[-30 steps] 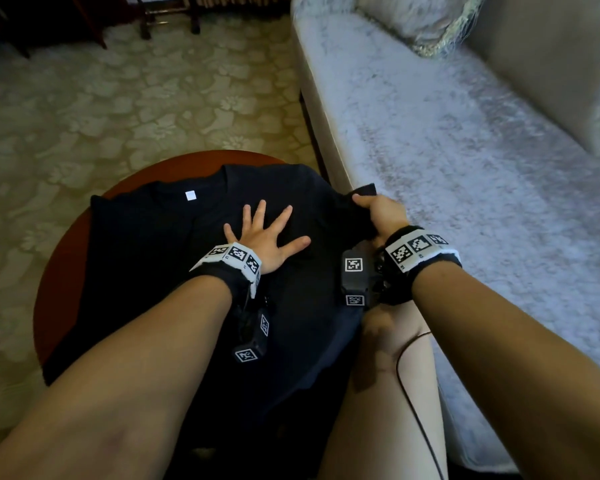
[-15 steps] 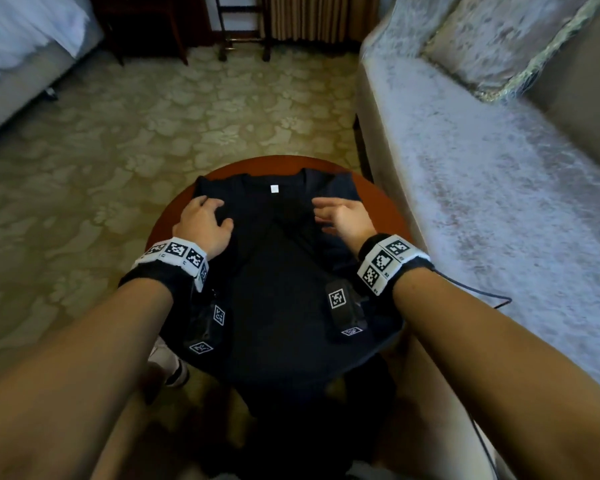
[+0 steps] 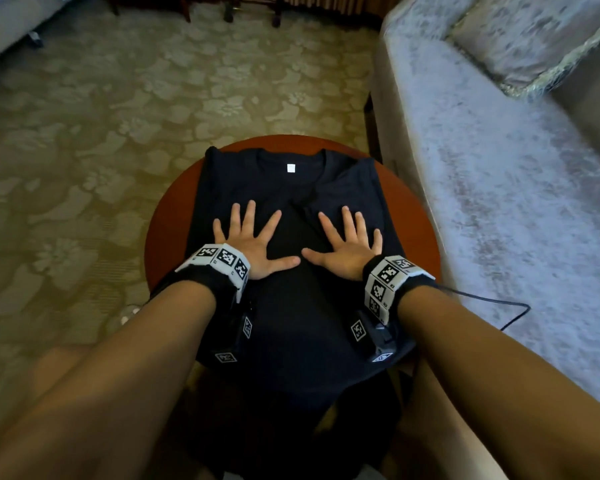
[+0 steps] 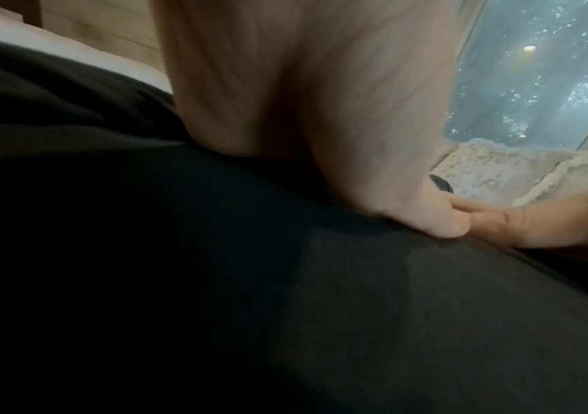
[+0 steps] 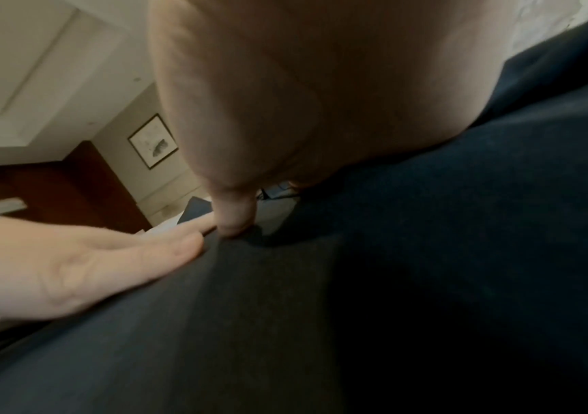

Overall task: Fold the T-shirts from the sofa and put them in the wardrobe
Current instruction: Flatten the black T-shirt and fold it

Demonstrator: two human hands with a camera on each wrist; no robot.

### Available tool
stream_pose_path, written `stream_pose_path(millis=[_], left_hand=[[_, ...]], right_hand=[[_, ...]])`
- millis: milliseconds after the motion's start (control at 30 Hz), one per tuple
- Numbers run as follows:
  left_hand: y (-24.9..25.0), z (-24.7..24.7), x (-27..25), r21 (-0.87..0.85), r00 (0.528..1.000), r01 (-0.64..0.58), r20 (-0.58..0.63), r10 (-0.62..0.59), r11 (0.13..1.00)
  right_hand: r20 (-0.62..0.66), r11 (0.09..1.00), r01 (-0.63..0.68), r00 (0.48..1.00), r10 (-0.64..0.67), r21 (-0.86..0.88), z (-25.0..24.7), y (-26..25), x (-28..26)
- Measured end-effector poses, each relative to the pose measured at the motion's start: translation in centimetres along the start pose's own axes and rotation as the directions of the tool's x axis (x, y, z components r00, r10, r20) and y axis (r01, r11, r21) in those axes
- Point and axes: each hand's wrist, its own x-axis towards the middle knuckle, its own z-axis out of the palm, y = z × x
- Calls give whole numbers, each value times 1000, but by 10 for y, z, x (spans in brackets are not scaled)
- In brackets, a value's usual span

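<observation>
A black T-shirt (image 3: 291, 306) lies on the round tabletop (image 3: 413, 216) beside the sofa (image 3: 499, 188), sides folded in, hem hanging over the near edge. The left hand (image 3: 253, 242) and right hand (image 3: 347, 245) press flat on it, fingers spread, thumb tips almost meeting.

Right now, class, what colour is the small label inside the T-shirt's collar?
White, on the black T-shirt; the label shows best in the head view.

Black T-shirt (image 3: 291, 323) flat on round worktop (image 3: 160, 223), collar at far side, white neck label up, both sides folded inward, hem hanging off near edge.
</observation>
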Motion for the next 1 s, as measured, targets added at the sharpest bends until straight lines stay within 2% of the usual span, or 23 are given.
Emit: stream_pose_path(millis=[167,667,1000], left_hand=[[-5,-15,33,-7,999,35,-19,-35,999],[-13,-75,143,-24,995,39,-89,-41,999],[-15,-91,168,-23,995,43,-84,-45,999]], right_hand=[[39,999,-3,999,4,-33,-25,-9,36],[17,999,-35,999,35,-35,-91,-22,147],[-11,999,-33,999,33,-31,-108,-22,171]])
